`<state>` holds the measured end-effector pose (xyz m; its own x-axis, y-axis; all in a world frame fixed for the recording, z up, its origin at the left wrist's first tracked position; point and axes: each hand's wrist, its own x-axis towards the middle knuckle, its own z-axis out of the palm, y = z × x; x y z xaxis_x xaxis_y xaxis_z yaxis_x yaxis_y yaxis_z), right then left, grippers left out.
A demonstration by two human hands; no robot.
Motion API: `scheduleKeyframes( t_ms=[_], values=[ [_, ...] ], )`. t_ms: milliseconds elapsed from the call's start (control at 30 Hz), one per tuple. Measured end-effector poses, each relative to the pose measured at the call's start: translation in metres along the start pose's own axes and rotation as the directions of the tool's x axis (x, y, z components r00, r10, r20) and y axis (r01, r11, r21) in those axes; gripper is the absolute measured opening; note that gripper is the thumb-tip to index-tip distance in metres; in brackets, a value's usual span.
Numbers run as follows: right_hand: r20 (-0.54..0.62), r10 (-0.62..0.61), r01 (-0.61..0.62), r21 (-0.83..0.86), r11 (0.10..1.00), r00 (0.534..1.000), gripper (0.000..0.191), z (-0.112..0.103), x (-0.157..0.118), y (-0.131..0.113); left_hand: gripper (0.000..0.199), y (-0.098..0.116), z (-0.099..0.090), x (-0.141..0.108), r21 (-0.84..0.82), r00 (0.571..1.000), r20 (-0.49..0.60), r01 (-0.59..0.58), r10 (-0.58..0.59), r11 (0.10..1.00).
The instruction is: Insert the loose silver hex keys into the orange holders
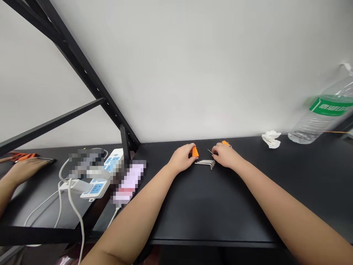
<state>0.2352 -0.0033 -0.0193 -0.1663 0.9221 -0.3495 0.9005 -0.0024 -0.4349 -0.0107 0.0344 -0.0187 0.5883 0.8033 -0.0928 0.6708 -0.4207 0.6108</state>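
Orange pieces (195,151) looked light and stiff, best pinched at their ends; our left fingers (189,148) clamped one, our right fingers (216,148) curled round a second piece (225,143), hex keys (205,164) lying just below.

1 head camera only, looking forward and down from close above the left hand (182,158) and right hand (224,155), over a black desk (220,213), facing a white wall (193,73)

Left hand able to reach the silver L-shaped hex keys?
Likely yes: the silver L-shaped hex keys lie right beside the left hand with nothing between, though it seems to hold a small orange piece.
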Motion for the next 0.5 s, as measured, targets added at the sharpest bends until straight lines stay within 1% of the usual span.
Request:
scheduleKeyframes(
  t_ms=[133,233,333,400,500],
  values=[
    [0.041,-0.036,0.036,-0.003,0.999,0.999,0.018,0.001,-0.001,-0.002,0.043,0.0,0.001,0.0,0.012,1.0,-0.006,0.002,-0.002,1.0],
    [0.086,-0.084,0.083,0.016,0.996,0.993,0.018,-0.002,-0.006,-0.004,0.042,-0.001,0.0,-0.001,0.024,1.0,-0.009,0.006,-0.006,1.0],
    [0.115,-0.123,0.117,0.059,0.991,0.986,0.016,-0.005,-0.013,-0.012,0.043,-0.001,0.0,-0.002,0.029,1.0,-0.01,-0.008,0.008,1.0],
    [0.134,-0.132,0.121,0.082,0.989,0.982,0.016,-0.006,-0.017,-0.018,0.044,0.0,-0.001,-0.002,0.027,1.0,-0.007,-0.012,0.013,1.0],
    [0.15,-0.131,0.122,0.067,0.99,0.98,0.012,-0.006,-0.02,-0.023,0.044,0.001,-0.001,-0.002,0.02,1.0,-0.009,-0.014,0.014,1.0]
  ],
)
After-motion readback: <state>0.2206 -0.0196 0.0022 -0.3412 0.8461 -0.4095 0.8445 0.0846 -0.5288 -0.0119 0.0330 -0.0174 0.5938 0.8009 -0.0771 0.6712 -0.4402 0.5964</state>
